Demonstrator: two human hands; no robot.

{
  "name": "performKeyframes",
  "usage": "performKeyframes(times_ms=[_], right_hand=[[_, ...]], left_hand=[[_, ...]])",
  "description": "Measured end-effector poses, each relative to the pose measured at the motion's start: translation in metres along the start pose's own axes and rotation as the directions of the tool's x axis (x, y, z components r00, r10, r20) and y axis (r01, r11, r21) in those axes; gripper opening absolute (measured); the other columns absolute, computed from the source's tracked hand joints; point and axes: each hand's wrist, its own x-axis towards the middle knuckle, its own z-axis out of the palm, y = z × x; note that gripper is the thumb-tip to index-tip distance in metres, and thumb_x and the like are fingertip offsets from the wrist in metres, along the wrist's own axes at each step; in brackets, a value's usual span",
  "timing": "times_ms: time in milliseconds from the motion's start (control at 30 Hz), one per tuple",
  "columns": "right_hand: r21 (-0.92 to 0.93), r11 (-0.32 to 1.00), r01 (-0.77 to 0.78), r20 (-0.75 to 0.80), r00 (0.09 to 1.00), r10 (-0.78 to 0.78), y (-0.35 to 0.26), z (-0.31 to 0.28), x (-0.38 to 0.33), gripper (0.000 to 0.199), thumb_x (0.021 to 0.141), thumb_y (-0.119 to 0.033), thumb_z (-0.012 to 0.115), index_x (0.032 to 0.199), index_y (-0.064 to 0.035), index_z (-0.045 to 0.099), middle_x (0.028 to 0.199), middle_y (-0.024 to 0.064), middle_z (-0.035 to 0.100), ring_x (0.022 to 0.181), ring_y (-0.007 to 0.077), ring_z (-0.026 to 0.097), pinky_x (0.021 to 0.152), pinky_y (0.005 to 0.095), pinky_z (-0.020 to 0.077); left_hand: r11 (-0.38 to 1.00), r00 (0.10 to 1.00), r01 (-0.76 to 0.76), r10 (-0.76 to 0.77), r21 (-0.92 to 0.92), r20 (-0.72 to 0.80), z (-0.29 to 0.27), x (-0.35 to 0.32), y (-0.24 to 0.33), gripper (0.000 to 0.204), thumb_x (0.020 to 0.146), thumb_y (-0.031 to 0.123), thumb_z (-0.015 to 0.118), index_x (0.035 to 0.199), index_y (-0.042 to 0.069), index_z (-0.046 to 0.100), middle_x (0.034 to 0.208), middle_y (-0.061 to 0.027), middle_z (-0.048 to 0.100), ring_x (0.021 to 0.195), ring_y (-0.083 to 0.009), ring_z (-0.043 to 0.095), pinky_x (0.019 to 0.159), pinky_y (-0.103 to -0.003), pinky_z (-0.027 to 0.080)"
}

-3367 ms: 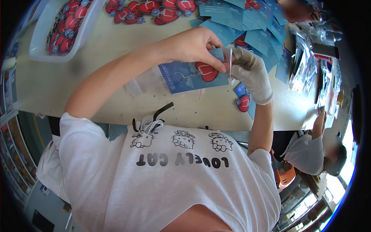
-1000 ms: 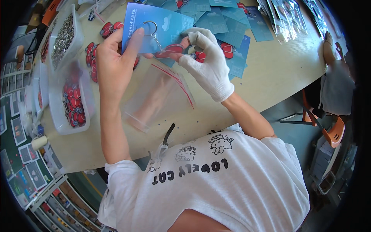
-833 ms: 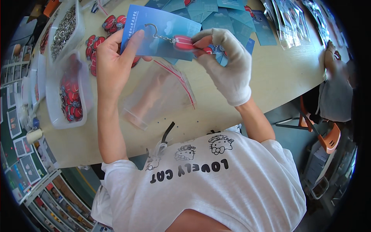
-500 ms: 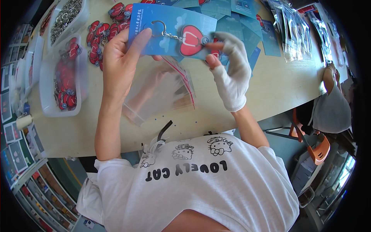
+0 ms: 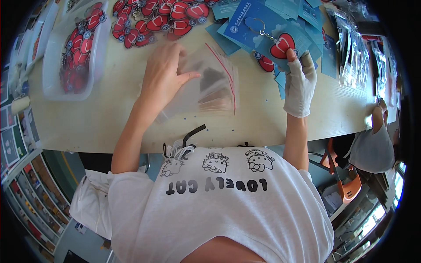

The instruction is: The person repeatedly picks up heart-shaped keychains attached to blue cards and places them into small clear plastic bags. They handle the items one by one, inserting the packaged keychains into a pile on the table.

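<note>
In my right hand (image 5: 300, 81), which wears a white glove with bare fingertips, is a blue printed card (image 5: 258, 28). The thumb presses a red heart-shaped keychain (image 5: 282, 45) against the card's lower right part, and its metal ring lies across the card. My bare left hand (image 5: 165, 70) hovers at the clear zip bags (image 5: 217, 83) on the table, thumb stretched out apart from the fingers and nothing between them. Pink-red seal lines run down the bags' right side. Another red keychain (image 5: 265, 64) lies beneath the held card.
A pile of red keychains (image 5: 180, 17) lies at the far middle, beside a translucent bin (image 5: 92, 87) of more. Several blue cards (image 5: 307, 22) spread at the far right, near packed clear sleeves (image 5: 351, 57). Another person's arm (image 5: 378, 117) shows at the right edge.
My left hand has let go of the card and come down to the zip bags. My right hand has taken the card with the keychain and carried it to the right.
</note>
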Motion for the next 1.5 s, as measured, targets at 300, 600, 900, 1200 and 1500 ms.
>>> performKeyframes(times_ms=[300, 600, 900, 1200, 1500], right_hand=[[-0.134, 0.990, -0.046, -0.005, 0.999, 0.046, 0.001, -0.004, -0.003, 0.023, 0.087, -0.020, 0.069, 0.099, -0.0017, 0.063, 0.085, -0.0002, 0.064, 0.074, 0.0032, 0.052, 0.068, 0.0180, 0.0418], [-0.229, 0.973, 0.009, 0.039, 0.999, 0.000, -0.002, -0.006, -0.002, 0.024, 0.086, -0.019, 0.069, 0.101, -0.0010, 0.063, 0.086, 0.0003, 0.064, 0.076, 0.0036, 0.052, 0.069, 0.0174, 0.0407], [-0.137, 0.991, -0.006, 0.086, 0.996, 0.018, 0.000, -0.004, 0.009, 0.026, 0.086, -0.021, 0.069, 0.101, -0.0002, 0.062, 0.086, -0.0001, 0.063, 0.076, 0.0046, 0.053, 0.071, 0.0182, 0.0416], [-0.087, 0.992, -0.091, 0.299, 0.948, 0.113, -0.010, 0.003, 0.009, 0.030, 0.088, -0.013, 0.064, 0.113, 0.0028, 0.059, 0.094, 0.0018, 0.063, 0.083, 0.0062, 0.056, 0.078, 0.0202, 0.0444], [-0.233, 0.972, -0.005, 0.423, 0.900, 0.106, -0.019, -0.012, 0.023, 0.034, 0.086, -0.015, 0.064, 0.115, 0.0029, 0.058, 0.092, 0.0023, 0.064, 0.080, 0.0056, 0.056, 0.069, 0.0197, 0.0473]], left_hand=[[0.928, 0.998, 0.023, -0.003, -0.373, 0.055, -0.010, 0.004, -0.007, 0.022, 0.072, 0.006, 0.075, 0.081, -0.002, 0.057, 0.076, -0.0085, 0.059, 0.071, -0.0227, 0.056, 0.065, -0.032, 0.044], [0.923, 0.969, -0.240, 0.245, -0.301, -0.022, -0.013, 0.005, -0.028, 0.024, 0.074, -0.002, 0.072, 0.097, 0.001, 0.071, 0.076, -0.0029, 0.060, 0.072, -0.0111, 0.052, 0.067, -0.026, 0.044], [0.668, 0.978, 0.175, -0.033, -0.723, 0.207, -0.018, 0.004, -0.034, 0.013, 0.078, 0.002, 0.072, 0.090, -0.002, 0.070, 0.080, -0.0036, 0.067, 0.072, -0.0091, 0.060, 0.067, -0.021, 0.049], [0.539, 0.949, 0.289, -0.053, -0.791, 0.311, -0.013, 0.007, -0.033, 0.015, 0.080, 0.007, 0.072, 0.091, -0.002, 0.070, 0.079, -0.0051, 0.068, 0.069, -0.0083, 0.060, 0.062, -0.020, 0.049], [0.453, 0.923, 0.365, -0.065, -0.813, 0.378, -0.017, 0.007, -0.023, 0.012, 0.079, 0.006, 0.073, 0.089, 0.000, 0.070, 0.078, -0.0055, 0.068, 0.070, -0.0092, 0.063, 0.064, -0.022, 0.050]])
